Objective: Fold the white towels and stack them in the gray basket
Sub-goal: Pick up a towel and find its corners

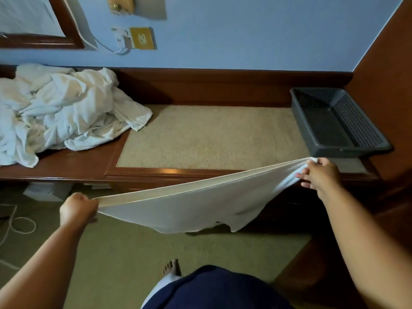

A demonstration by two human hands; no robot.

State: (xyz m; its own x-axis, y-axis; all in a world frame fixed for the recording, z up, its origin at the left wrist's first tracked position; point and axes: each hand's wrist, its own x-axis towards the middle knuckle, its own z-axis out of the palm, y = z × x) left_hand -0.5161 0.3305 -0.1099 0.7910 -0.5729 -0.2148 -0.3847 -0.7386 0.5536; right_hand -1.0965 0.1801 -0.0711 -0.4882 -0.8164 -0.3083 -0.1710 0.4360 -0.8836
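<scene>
White towel [178, 206] was stretched out in mid-air between both hands, in front of the bench [156, 175] rather than on it. The left hand [77, 208] was balled into a fist around one end, low and close to the person's body. The right hand [321, 175] had the other end pinched between thumb and forefinger, with the other fingers [299, 175] sticking out loose underneath. So the towel's long axis ran on a slant, low at the left, rising up to the right. The top edge looked doubled, like two layers lying together, and the rest sagged down toward the floor in a belly.

Honestly the thing that mattered here was where that right end sat: just beside the near rim of the basket [321, 150], which was at the right end of the bench and looked empty. The pad [200, 139] in the middle of the bench was bare and lay straight ahead of the span, beyond the towel. The right hand was clearly the nearer one to the basket, while the left was closer to the pile [55, 112] of unfolded towels at the bench's left end.

Best guess is the fold was only just started, and the next step would want the left end carried across to meet the right, or the whole span laid forward on the pad.
</scene>
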